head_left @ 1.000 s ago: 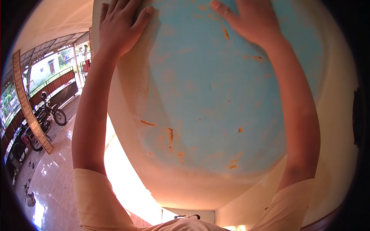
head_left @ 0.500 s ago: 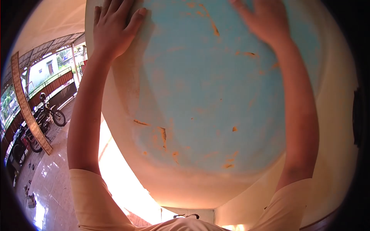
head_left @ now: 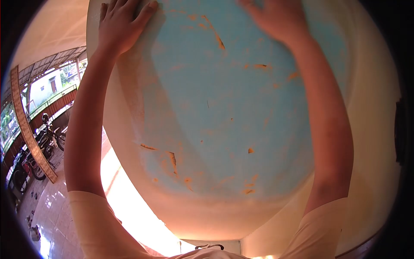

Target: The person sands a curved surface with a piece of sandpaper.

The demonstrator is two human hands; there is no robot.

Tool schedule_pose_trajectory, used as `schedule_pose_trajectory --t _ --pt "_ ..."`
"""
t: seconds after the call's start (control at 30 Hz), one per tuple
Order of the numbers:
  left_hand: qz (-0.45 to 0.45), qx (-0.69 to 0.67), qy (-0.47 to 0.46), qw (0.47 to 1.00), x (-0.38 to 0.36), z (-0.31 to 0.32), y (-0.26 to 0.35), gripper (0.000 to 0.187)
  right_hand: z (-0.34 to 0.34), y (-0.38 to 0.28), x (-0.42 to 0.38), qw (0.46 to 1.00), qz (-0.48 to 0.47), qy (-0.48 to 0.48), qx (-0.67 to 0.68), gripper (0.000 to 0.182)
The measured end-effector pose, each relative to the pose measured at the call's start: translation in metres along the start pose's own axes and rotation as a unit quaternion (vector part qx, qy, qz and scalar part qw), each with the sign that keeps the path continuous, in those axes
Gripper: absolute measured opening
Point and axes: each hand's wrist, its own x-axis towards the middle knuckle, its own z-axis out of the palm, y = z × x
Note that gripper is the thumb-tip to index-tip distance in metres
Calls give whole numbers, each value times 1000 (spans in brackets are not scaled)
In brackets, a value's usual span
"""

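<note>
A large, pale surface with a light-blue area [head_left: 194, 86] fills the view in front of me, its left edge curving down. Orange-brown gouges and chips mark the blue. My left hand [head_left: 120, 28] lies at the upper left of this surface, fingers spread and thumb held out, holding nothing. At the upper right, my right hand [head_left: 280, 19] rests over the blue with its thumb apart; the frame's top cuts off its other fingers. Both arms reach up, in short pale sleeves.
A patterned post [head_left: 32, 129] stands at the left, with motorcycles [head_left: 47, 138] parked behind it by a fence. Shiny floor tiles [head_left: 54, 207] run along the lower left. A pale wall [head_left: 375, 129] rises on the right.
The blue area and its marks have shifted left and slightly down in view. Both hands appear further left and a little higher on the surface, still spread.
</note>
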Motion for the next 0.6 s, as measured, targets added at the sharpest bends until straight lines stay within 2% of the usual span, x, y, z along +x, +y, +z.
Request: schedule_pose_trajectory --t 0.03,0.1,0.13,0.2,0.23,0.3,0.37,0.43,0.53,0.6 --pt "-7 2 1 1000 6 -1 0 66 0 -18 -6 998 -63 16 0 75" --pt "-13 2 2 1000 12 -1 2 65 -43 -54 -15 966 -195 -133 103 74" --pt "-18 3 9 1000 14 -2 3 64 -31 -58 -19 967 -195 -132 101 74" --pt "-20 4 20 1000 16 -4 4 64 10 -60 -25 948 -260 -34 180 72" --pt "-25 -7 7 1000 14 -5 3 64 13 -46 -16 949 -259 -32 177 72" --pt "-30 -18 -6 999 12 -4 -3 64 11 3 2 985 -165 17 53 69" --pt "-17 -15 0 1000 11 -1 -10 65 2 56 19 999 14 -48 13 68" --pt "-29 -16 0 999 12 1 -5 66 -1 88 18 988 133 -65 -50 67" --pt "-44 -13 3 999 20 4 11 67 -2 58 -13 995 95 -19 -30 69" --pt "-41 -14 4 999 31 10 34 67 7 33 -32 999 -26 -16 -29 72"
